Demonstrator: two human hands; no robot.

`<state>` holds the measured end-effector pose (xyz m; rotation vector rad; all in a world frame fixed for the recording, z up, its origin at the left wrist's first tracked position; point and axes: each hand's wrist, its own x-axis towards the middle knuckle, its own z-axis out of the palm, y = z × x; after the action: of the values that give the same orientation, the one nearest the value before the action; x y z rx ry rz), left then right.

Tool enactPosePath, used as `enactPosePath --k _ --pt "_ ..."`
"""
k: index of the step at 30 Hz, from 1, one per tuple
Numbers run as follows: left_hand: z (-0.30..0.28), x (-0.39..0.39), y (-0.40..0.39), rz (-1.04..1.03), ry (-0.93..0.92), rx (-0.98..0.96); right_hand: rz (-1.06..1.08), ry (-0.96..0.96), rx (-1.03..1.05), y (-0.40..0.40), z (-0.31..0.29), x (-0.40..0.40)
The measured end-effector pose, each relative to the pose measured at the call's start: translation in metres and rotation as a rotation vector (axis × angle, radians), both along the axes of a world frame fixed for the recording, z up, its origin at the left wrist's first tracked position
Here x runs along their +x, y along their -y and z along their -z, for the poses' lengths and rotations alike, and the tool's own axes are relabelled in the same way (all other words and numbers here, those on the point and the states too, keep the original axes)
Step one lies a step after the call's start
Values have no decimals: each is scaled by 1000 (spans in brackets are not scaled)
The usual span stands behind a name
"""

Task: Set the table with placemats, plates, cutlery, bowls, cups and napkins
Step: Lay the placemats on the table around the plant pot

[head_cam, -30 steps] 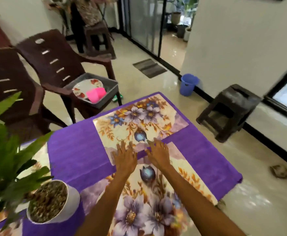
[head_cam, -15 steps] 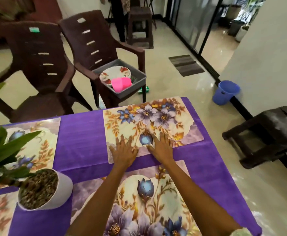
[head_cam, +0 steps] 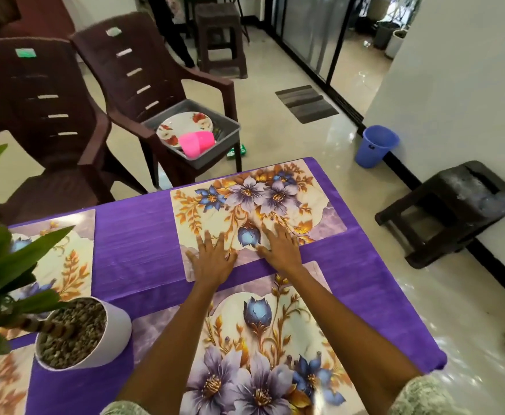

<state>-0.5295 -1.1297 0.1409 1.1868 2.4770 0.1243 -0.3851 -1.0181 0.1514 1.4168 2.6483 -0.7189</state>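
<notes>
A floral placemat [head_cam: 254, 202] lies at the far right of the purple-clothed table [head_cam: 137, 235]. My left hand [head_cam: 212, 259] and my right hand [head_cam: 281, 250] press flat on its near edge, fingers spread, holding nothing. A second floral placemat [head_cam: 263, 339] lies under my forearms. More placemats [head_cam: 65, 259] lie at the left. On a brown chair beyond the table, a grey tub [head_cam: 215, 145] holds floral plates [head_cam: 185, 124] and a pink cup [head_cam: 197, 143].
A potted plant in a white pot [head_cam: 77, 333] stands at the near left on the table. Two brown plastic chairs [head_cam: 44, 115] stand along the far side. A blue bucket [head_cam: 375, 146] and a dark stool [head_cam: 451, 211] are on the floor at right.
My view has swung left and down, bringing the left placemats into sight. Both hands have slid forward from the gap between the two mats onto the far placemat's near edge.
</notes>
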Motion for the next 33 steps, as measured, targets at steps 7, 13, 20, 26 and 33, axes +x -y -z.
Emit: enactPosePath --k 7,13,20,26,33 --pt "-29 70 -11 223 -23 189 253 -190 140 41 -23 64" --pt "-59 187 -54 478 -17 296 422 -97 230 44 -40 161" --pt "-52 321 -109 616 -73 292 533 -43 294 -8 -43 305" --pt "-21 438 -167 572 -44 162 545 -9 147 -63 -29 427" --pt "-4 509 -235 404 -43 79 398 36 91 -144 -26 510"
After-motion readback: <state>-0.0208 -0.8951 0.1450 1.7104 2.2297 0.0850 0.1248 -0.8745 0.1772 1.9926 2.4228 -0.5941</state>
